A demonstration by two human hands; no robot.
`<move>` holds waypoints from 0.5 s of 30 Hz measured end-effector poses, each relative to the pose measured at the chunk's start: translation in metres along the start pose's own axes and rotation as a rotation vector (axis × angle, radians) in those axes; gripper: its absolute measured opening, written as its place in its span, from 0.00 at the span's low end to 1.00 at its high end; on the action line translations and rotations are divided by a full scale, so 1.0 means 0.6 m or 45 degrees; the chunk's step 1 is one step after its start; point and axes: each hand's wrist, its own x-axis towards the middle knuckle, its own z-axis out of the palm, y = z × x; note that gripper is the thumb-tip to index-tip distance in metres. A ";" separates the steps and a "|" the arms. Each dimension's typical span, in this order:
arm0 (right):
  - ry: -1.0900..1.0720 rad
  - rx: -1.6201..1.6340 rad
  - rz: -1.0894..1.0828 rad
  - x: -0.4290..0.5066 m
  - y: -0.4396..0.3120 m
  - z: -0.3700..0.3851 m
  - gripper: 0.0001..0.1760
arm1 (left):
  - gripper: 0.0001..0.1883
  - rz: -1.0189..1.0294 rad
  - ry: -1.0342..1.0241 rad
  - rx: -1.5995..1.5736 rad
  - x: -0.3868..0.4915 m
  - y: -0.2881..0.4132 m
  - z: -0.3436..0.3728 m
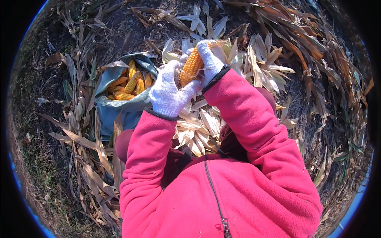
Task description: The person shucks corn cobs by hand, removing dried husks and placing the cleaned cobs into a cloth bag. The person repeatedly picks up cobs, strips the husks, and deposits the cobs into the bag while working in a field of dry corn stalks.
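Both my hands wear white knit gloves and hold one yellow-orange corn cob [192, 67] in front of me, tilted with its upper end to the right. My left hand [169, 89] grips the lower end, thumb along its underside. Around the upper end closes my right hand [209, 61], partly covering the kernels. Fine strands of silk cling to the cob, and pale husk shows beside the right glove. Just left of my left hand stands a blue-green woven sack [108, 111], its mouth turned open. Several husked cobs [131, 84] lie inside it.
Pale stripped husks [196, 128] are heaped between my legs, with more husks [265, 62] beyond my right wrist. Dry corn stalks and leaves [303, 38] pile up along the right. Other dry leaves [86, 145] lie around the sack on the left, over dark soil [125, 32].
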 end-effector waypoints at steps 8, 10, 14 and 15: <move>-0.165 -0.909 -0.417 -0.033 -0.010 0.030 0.18 | 0.32 -0.481 -0.134 -0.994 0.005 -0.011 0.012; -0.121 -1.202 -0.377 -0.040 -0.029 0.034 0.15 | 0.31 -0.437 -0.108 -0.844 0.007 -0.013 0.004; -0.080 -1.102 -0.228 -0.050 -0.039 0.044 0.12 | 0.31 -0.551 -0.086 -0.861 0.011 -0.010 -0.006; -0.110 -1.058 -0.237 -0.051 -0.040 0.046 0.12 | 0.31 -0.573 -0.059 -0.820 0.010 -0.013 -0.007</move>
